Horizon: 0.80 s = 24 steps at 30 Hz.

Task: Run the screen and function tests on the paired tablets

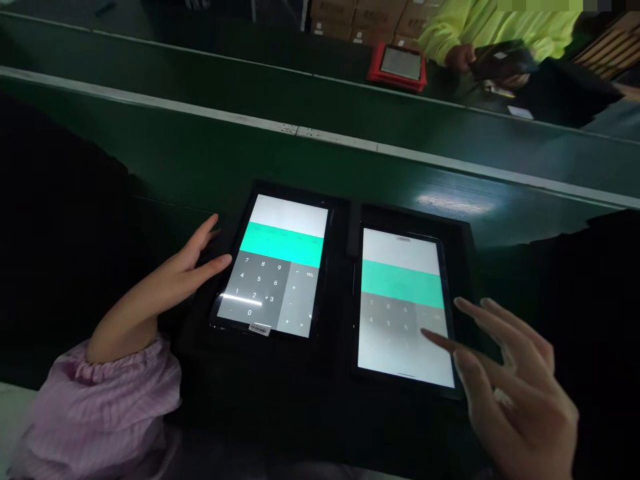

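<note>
Two tablets lie side by side on dark padding in front of me. The left tablet (277,267) shows a sharp calculator keypad under a green band. On the right tablet (403,313) a calculator looks pale and half faded over a white screen. My left hand (193,263) is beside the left tablet's left edge, thumb close to the frame and fingers stretched apart, holding nothing. Over the right tablet's right side is my right hand (515,380), fingers spread, its index finger pointing at the screen. Whether that fingertip touches the glass I cannot tell.
A green workbench (200,153) with a pale metal strip (340,140) runs behind the tablets. Across it, a person in a yellow top (500,27) handles a dark item (505,60). Near them lies a red tray (373,70) with a tablet in it. Cardboard boxes (375,17) are stacked behind.
</note>
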Each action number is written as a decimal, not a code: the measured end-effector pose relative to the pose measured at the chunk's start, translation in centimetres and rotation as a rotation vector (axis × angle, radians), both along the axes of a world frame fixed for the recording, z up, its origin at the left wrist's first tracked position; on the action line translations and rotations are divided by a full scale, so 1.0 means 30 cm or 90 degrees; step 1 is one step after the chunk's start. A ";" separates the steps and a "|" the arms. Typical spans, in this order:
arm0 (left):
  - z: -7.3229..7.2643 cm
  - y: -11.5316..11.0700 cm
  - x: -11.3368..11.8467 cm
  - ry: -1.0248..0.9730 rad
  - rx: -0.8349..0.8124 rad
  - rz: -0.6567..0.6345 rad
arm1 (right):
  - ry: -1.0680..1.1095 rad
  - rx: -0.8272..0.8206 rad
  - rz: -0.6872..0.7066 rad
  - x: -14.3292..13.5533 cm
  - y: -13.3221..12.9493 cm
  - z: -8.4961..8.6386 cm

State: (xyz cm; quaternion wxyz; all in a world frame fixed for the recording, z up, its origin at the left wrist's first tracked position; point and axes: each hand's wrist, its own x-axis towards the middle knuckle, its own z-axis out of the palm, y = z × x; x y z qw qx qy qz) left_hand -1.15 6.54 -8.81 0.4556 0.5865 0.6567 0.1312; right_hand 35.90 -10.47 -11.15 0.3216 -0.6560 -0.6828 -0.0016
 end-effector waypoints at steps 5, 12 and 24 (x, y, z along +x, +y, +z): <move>-0.004 0.010 0.060 -0.068 0.003 0.204 | -0.040 -0.007 -0.104 0.097 0.123 0.011; -0.131 0.078 0.094 -0.365 0.047 0.368 | -0.088 0.054 -0.092 0.100 0.208 -0.094; -0.140 0.105 0.122 -0.330 0.076 0.441 | -0.075 0.024 -0.189 0.125 0.197 -0.100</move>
